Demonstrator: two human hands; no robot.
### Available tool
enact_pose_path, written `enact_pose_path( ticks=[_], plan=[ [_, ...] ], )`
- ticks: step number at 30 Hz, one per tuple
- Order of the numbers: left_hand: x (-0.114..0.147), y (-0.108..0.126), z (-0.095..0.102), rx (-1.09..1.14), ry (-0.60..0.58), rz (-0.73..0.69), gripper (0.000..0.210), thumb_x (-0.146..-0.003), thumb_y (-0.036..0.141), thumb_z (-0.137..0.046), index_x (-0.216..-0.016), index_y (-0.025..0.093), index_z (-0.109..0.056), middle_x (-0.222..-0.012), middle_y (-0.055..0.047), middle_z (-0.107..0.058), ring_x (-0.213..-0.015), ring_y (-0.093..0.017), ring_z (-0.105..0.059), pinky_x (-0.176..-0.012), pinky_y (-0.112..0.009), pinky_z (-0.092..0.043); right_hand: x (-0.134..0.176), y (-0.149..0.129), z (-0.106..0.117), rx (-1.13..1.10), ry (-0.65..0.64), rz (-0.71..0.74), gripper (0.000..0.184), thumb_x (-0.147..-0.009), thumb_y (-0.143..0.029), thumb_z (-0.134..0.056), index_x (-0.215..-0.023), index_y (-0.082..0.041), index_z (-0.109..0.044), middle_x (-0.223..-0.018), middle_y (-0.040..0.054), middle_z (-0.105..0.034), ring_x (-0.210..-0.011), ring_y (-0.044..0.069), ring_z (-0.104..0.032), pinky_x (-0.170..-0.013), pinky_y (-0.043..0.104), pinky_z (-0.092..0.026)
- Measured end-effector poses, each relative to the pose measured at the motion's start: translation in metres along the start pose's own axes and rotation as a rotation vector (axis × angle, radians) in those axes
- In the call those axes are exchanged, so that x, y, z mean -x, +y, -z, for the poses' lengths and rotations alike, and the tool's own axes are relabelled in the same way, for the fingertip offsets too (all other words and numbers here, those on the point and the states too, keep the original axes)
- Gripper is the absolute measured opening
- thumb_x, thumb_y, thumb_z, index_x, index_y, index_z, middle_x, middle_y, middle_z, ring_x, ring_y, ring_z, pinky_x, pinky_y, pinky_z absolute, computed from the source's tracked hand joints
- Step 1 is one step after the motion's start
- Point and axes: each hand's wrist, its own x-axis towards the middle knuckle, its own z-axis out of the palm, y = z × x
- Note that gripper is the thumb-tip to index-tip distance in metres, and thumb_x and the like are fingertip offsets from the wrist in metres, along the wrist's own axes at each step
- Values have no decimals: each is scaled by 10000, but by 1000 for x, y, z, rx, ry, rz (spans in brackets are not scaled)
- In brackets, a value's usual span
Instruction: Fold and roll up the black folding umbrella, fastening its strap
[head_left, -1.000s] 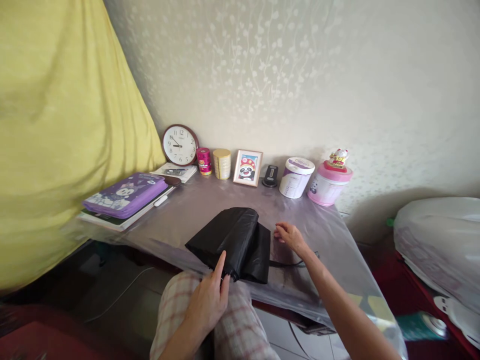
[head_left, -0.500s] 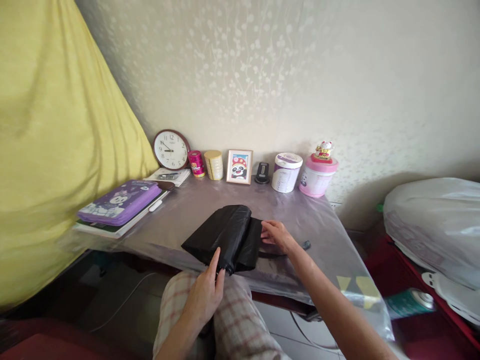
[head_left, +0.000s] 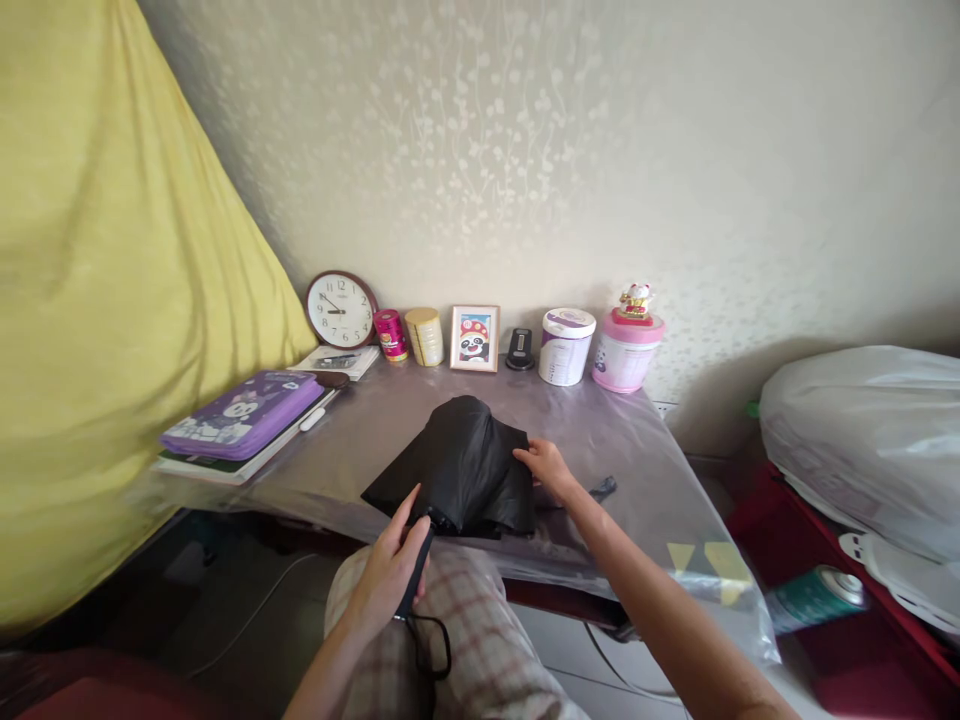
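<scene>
A folding umbrella (head_left: 469, 465) with loose black cloth lies across the near part of the table, its canopy closed but not wrapped tight. Its dark handle points back toward me, and a wrist strap hangs from the end over my lap. My left hand (head_left: 394, 570) is wrapped around that handle. On the right side of the canopy, my right hand (head_left: 544, 465) pinches the edge of a fold between thumb and fingers. A small dark strip (head_left: 602, 488) lies on the table beside my right forearm, partly hidden behind it.
The table (head_left: 600, 430) has a clear plastic cover. Along the wall stand a clock (head_left: 340, 310), two small tins, a picture frame (head_left: 475, 338), a white tub (head_left: 567, 347) and a pink tub (head_left: 627, 355) bearing a cat figurine. A purple case (head_left: 244, 412) lies left; a spray can (head_left: 817, 600) lies right.
The umbrella has turned so its handle and strap now show in my left hand. The canopy folds have spread to the right, and my right hand has closed on the cloth edge.
</scene>
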Motion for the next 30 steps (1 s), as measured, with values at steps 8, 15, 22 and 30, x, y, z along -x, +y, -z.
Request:
enact_pose_path(
  ticks=[8, 15, 22, 30],
  plan=[
    [-5, -6, -7, -23, -62, 43, 644, -860, 491, -337, -1430, 273, -129, -537, 69, -496, -406, -115, -503, -395, -206, -404, 16, 0, 2, 621, 198, 460, 322, -831, -177, -517, -1152, -161, -535, -1080, 119, -595, -1070, 222, -526, -925, 335, -395],
    [-5, 0, -5, -67, -67, 89, 658, -861, 496, -292, -1440, 266, -79, -568, 61, -523, -423, -117, -518, -411, -213, -409, 44, 2, -17, 785, -112, 732, 235, -851, -164, -485, -1041, -195, -620, -1000, 68, -593, -962, 182, -541, -861, 280, -428],
    [-5, 0, -4, -53, -64, 65, 622, -860, 481, -326, -1424, 284, -152, -523, 70, -494, -414, -121, -515, -396, -205, -392, 97, -4, -21, 589, -501, 972, 199, -882, -264, -471, -939, -212, -654, -910, 38, -618, -833, 143, -569, -757, 241, -446],
    [-9, -5, -4, -68, -73, 31, 636, -855, 488, -320, -1429, 277, -144, -520, 71, -495, -407, -125, -511, -406, -212, -406, 29, 9, 17, 413, 122, 294, 206, -811, -182, -532, -998, -168, -617, -841, 70, -670, -803, 186, -628, -753, 292, -481]
  ],
)
